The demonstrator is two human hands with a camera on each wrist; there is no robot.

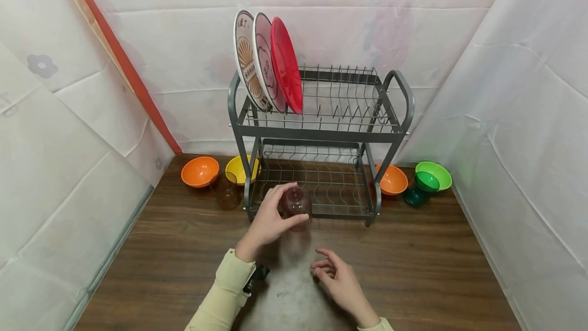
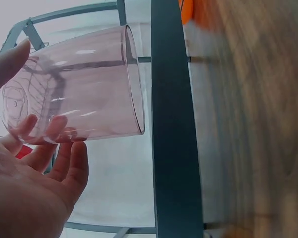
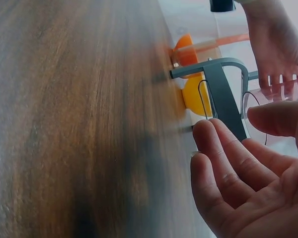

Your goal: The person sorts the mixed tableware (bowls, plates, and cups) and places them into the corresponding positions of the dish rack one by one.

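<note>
My left hand [image 1: 268, 221] grips a clear pinkish drinking glass [image 1: 297, 202] by its base end, thumb on one side and fingers on the other. The left wrist view shows the glass [image 2: 92, 84] upside down, its rim facing the wooden table and held off it. It is at the front of the lower tier of a dark metal dish rack [image 1: 317, 132]. Lower and to the right, my right hand [image 1: 342, 282] hovers over the table with loosely bent fingers. Nothing is between its fingers and thumb in the right wrist view.
Two patterned plates [image 1: 243, 60] and a red plate [image 1: 287, 65] stand on the rack's upper left. Left of the rack are an orange bowl [image 1: 200, 171], a yellow bowl [image 1: 236, 169] and a brown glass [image 1: 227, 195]. Another orange bowl [image 1: 393, 181], a green bowl [image 1: 440, 172] and a teal glass [image 1: 415, 195] are right.
</note>
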